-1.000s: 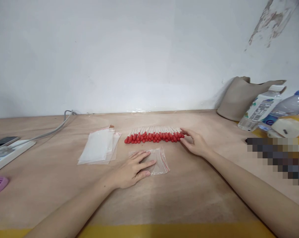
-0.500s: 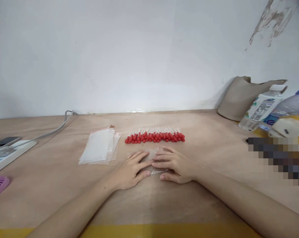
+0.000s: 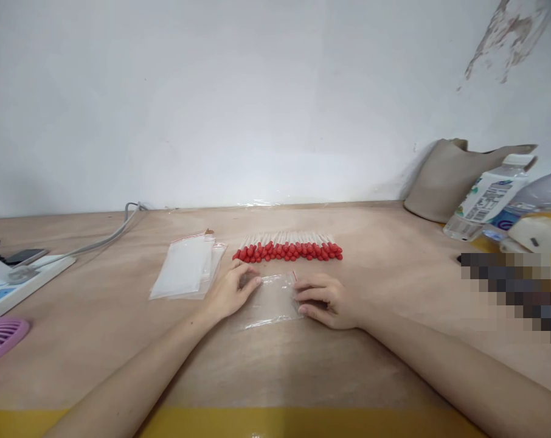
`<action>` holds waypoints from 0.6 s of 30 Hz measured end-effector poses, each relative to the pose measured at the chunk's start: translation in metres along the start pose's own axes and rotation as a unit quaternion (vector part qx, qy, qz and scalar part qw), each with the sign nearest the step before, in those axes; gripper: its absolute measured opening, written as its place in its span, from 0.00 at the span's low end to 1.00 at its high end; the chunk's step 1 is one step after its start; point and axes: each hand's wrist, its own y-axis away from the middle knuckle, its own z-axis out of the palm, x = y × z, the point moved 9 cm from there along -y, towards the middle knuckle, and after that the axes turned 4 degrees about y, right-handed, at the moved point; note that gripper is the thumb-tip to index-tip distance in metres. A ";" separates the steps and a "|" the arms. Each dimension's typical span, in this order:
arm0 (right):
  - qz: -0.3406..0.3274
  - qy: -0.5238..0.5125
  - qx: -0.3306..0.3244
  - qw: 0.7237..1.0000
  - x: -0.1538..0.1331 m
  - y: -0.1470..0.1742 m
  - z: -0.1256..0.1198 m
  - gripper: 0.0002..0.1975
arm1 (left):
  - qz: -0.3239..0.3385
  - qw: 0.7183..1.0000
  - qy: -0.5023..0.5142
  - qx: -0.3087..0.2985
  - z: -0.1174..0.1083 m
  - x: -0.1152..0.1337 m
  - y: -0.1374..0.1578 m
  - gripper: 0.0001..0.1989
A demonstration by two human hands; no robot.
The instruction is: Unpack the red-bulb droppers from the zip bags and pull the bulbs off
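"Location of clear zip bag (image 3: 273,304)?"

"Just below the frame's centre, flat on the wood-grain tabletop (image 3: 321,377), its red-lined sealing end to the right."

"State of the hands?"

"Right hand (image 3: 325,301), right of centre: half curled, fingertips over the sealing end. Pinching the film or merely resting on it: cannot tell. Left hand (image 3: 232,289), left of centre: loosely curled, thumb by the bag's upper-left corner. Film between thumb and fingers: cannot tell."

"Handling estimate for the bag?"

"Probably very light, limp and slick; expect it to crumple if pushed edge-on, and its layers to cling. Suggested hold: one layer of the lip pinched beside the red line, other hand flat at the far end as anchor. A hard pull could stretch the film."

"And the red-headed sticks (image 3: 287,250)?"

"Row above the bag, near frame centre, heads toward the lower edge, pale shafts toward the wall (image 3: 257,109). Material not identifiable. Judged light and fairly stiff; thin shafts might snap under bending, and loose ones may roll. Best gripped as a small bunch, just behind the heads."

"Stack of zip bags (image 3: 182,264), left of centre?"

"Overlapping sheets, likely slippery. Lift singly, by a corner."
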 end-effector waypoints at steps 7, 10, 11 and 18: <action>0.005 0.102 0.067 0.993 0.008 0.001 -0.014 0.06 | -0.019 0.999 -0.035 -0.023 -0.003 -0.010 -0.005 0.11; 0.019 0.116 0.086 0.989 0.013 0.003 -0.019 0.06 | -0.071 0.992 -0.026 0.100 -0.050 -0.034 -0.008 0.07; 0.020 0.118 0.087 0.989 0.014 0.004 -0.020 0.06 | -0.098 0.980 -0.033 0.168 -0.073 -0.048 -0.007 0.07; 0.020 0.126 0.068 0.989 0.017 0.006 -0.014 0.07 | -0.229 0.933 -0.160 0.226 -0.130 -0.136 0.006 0.10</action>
